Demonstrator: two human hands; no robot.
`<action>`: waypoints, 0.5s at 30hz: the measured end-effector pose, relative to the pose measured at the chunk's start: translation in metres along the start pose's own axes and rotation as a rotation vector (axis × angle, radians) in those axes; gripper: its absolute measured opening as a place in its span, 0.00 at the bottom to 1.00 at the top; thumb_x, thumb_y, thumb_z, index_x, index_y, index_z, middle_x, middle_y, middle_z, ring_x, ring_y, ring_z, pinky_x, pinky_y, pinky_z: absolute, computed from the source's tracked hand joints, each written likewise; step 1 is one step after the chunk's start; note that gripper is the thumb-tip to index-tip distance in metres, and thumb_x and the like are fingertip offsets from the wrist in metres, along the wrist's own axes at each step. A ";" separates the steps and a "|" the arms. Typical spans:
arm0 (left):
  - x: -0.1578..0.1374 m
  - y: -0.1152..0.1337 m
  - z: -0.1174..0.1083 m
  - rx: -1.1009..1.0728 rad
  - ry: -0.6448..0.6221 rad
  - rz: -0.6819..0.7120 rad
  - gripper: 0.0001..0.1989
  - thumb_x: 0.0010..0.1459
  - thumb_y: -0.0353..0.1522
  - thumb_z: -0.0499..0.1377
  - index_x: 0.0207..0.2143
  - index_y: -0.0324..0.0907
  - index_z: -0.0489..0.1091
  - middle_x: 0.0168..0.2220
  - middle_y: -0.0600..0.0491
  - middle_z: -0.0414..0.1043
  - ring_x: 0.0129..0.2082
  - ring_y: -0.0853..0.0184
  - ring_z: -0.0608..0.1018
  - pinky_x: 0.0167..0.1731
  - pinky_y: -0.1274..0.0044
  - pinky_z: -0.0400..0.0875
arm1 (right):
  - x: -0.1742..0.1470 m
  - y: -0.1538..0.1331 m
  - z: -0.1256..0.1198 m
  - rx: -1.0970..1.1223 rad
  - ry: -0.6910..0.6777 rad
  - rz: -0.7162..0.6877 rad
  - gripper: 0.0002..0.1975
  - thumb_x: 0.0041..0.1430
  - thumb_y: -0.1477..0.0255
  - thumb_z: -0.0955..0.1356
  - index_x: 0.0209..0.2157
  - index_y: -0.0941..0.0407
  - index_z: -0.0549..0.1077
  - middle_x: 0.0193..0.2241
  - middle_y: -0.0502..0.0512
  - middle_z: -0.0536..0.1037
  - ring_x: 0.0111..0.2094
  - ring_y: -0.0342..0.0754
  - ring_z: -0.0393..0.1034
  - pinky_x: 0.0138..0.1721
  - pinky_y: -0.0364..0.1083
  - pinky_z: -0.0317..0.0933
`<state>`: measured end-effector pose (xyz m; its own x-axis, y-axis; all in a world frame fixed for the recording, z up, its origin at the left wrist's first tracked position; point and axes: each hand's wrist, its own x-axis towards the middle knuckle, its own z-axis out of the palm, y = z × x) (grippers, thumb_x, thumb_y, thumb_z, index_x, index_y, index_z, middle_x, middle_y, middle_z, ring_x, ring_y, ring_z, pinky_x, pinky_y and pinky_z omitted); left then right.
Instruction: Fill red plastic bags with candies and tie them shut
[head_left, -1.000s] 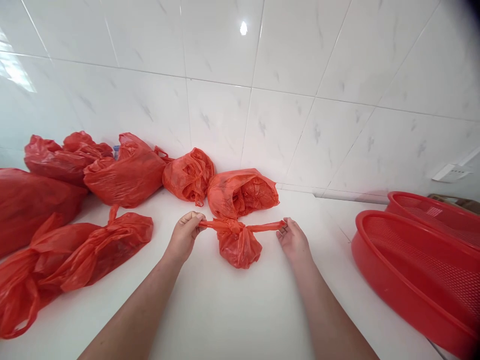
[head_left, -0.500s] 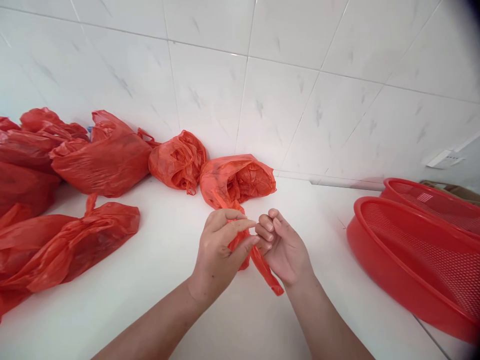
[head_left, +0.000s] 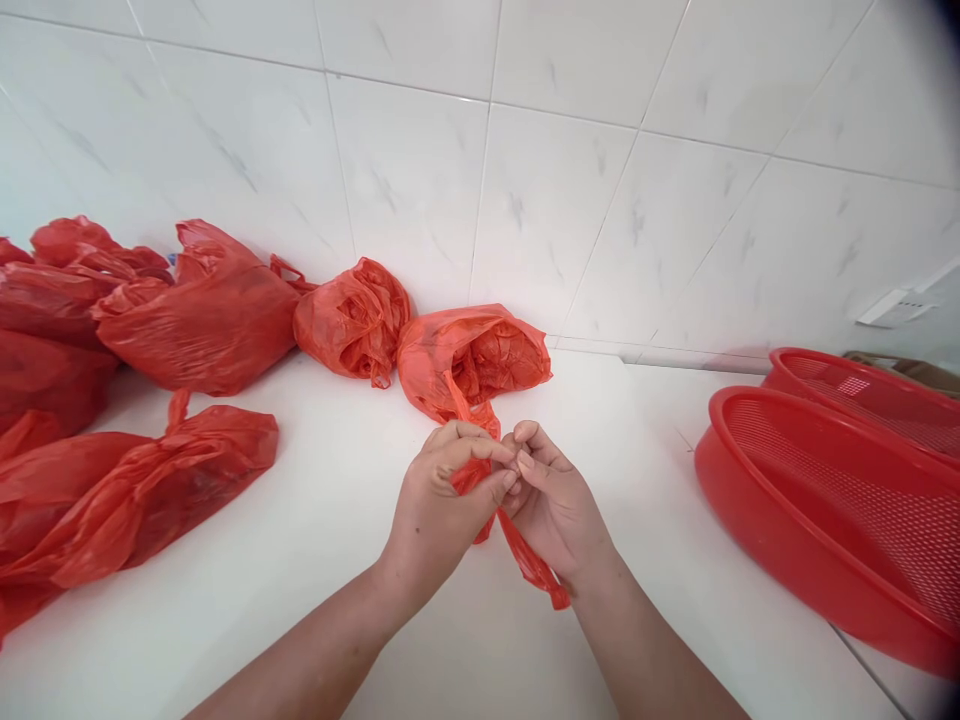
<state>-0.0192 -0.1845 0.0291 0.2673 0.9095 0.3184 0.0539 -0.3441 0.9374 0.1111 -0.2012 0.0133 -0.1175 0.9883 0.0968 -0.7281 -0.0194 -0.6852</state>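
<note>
My left hand and my right hand meet in the middle of the view, fingertips touching. The left thumb and forefinger are pinched together, and the right fingers are curled with the thumb against them. Whatever lies between the fingertips is too small or too hidden to make out. Just beyond and partly behind my hands is a red plastic bag, lying on its side with a crumpled, open mouth. Its twisted handle strips trail towards me under the hands; I cannot tell whether the fingers touch them.
Several more red plastic bags line the tiled wall on the left, and a knotted one lies nearer. Two red mesh baskets stand at the right on the white table. A white socket is on the wall.
My right hand has come slightly left, and its fingertips now press against those of my left hand. The right thumb has tipped down towards the pinch.
</note>
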 end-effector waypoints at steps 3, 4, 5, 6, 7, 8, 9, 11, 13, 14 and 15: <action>0.002 0.002 0.000 -0.055 -0.049 -0.086 0.04 0.52 0.30 0.60 0.31 0.48 0.73 0.35 0.56 0.66 0.38 0.69 0.72 0.42 0.73 0.69 | 0.000 0.000 -0.002 -0.062 -0.004 -0.007 0.05 0.55 0.76 0.68 0.32 0.54 0.68 0.24 0.45 0.66 0.24 0.35 0.63 0.28 0.36 0.61; 0.003 0.002 0.000 -0.071 -0.062 -0.105 0.03 0.52 0.31 0.60 0.31 0.47 0.73 0.35 0.56 0.65 0.38 0.69 0.72 0.42 0.74 0.69 | 0.000 -0.001 -0.003 -0.081 -0.008 -0.010 0.04 0.55 0.76 0.68 0.32 0.54 0.68 0.24 0.45 0.65 0.24 0.35 0.63 0.28 0.36 0.61; 0.003 0.001 0.000 -0.085 -0.071 -0.116 0.03 0.52 0.31 0.60 0.30 0.47 0.72 0.35 0.56 0.65 0.38 0.69 0.72 0.42 0.74 0.69 | 0.000 -0.001 -0.004 -0.096 -0.011 -0.012 0.05 0.55 0.76 0.68 0.32 0.54 0.68 0.25 0.44 0.65 0.24 0.35 0.63 0.28 0.37 0.60; 0.004 0.000 0.000 -0.100 -0.078 -0.124 0.02 0.52 0.31 0.60 0.30 0.47 0.72 0.35 0.56 0.65 0.39 0.69 0.72 0.41 0.74 0.69 | 0.000 -0.001 -0.004 -0.108 -0.012 -0.015 0.05 0.55 0.76 0.68 0.32 0.54 0.68 0.26 0.45 0.66 0.25 0.35 0.62 0.29 0.37 0.60; 0.004 -0.001 -0.001 -0.114 -0.083 -0.130 0.02 0.51 0.31 0.60 0.30 0.46 0.71 0.35 0.56 0.65 0.39 0.69 0.72 0.41 0.74 0.69 | 0.000 -0.001 -0.005 -0.118 -0.013 -0.019 0.05 0.54 0.76 0.69 0.32 0.54 0.68 0.26 0.45 0.66 0.25 0.35 0.62 0.29 0.37 0.60; 0.005 -0.002 -0.001 -0.129 -0.088 -0.138 0.02 0.51 0.31 0.60 0.30 0.46 0.71 0.35 0.56 0.66 0.38 0.68 0.72 0.40 0.74 0.69 | 0.000 -0.001 -0.005 -0.126 -0.012 -0.023 0.05 0.54 0.76 0.69 0.32 0.54 0.68 0.27 0.44 0.66 0.25 0.35 0.62 0.29 0.37 0.60; 0.005 -0.004 -0.001 -0.144 -0.094 -0.149 0.02 0.51 0.31 0.60 0.30 0.45 0.70 0.35 0.56 0.66 0.37 0.68 0.72 0.39 0.74 0.69 | 0.000 0.000 -0.005 -0.133 -0.009 -0.022 0.06 0.53 0.75 0.69 0.32 0.54 0.68 0.27 0.45 0.66 0.25 0.36 0.61 0.29 0.37 0.60; 0.004 -0.006 -0.001 -0.192 -0.121 -0.182 0.03 0.50 0.31 0.61 0.29 0.43 0.69 0.33 0.55 0.67 0.34 0.68 0.73 0.36 0.74 0.70 | 0.000 0.000 -0.004 -0.151 -0.008 -0.007 0.06 0.52 0.75 0.69 0.32 0.54 0.68 0.27 0.45 0.65 0.24 0.36 0.60 0.29 0.38 0.59; 0.005 -0.008 -0.002 -0.273 -0.182 -0.211 0.05 0.49 0.32 0.61 0.29 0.42 0.66 0.30 0.56 0.67 0.30 0.69 0.73 0.33 0.74 0.69 | 0.001 0.000 -0.005 -0.190 -0.023 0.015 0.06 0.51 0.74 0.70 0.32 0.54 0.67 0.26 0.44 0.65 0.24 0.36 0.59 0.28 0.38 0.57; 0.006 -0.010 -0.003 -0.314 -0.214 -0.219 0.06 0.49 0.32 0.61 0.30 0.42 0.65 0.28 0.56 0.68 0.29 0.69 0.73 0.33 0.74 0.69 | 0.002 -0.001 -0.006 -0.227 -0.032 0.019 0.06 0.52 0.73 0.69 0.31 0.54 0.67 0.25 0.44 0.65 0.23 0.37 0.59 0.27 0.39 0.56; 0.008 -0.011 -0.004 -0.343 -0.234 -0.222 0.07 0.50 0.33 0.61 0.31 0.42 0.65 0.27 0.56 0.68 0.28 0.69 0.73 0.33 0.75 0.69 | 0.003 -0.003 -0.010 -0.282 -0.037 0.013 0.05 0.53 0.72 0.69 0.31 0.54 0.67 0.24 0.44 0.65 0.23 0.37 0.58 0.26 0.39 0.55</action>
<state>-0.0216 -0.1721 0.0217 0.4972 0.8617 0.1015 -0.1765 -0.0141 0.9842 0.1195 -0.1967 0.0087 -0.1542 0.9820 0.1091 -0.5102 0.0155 -0.8599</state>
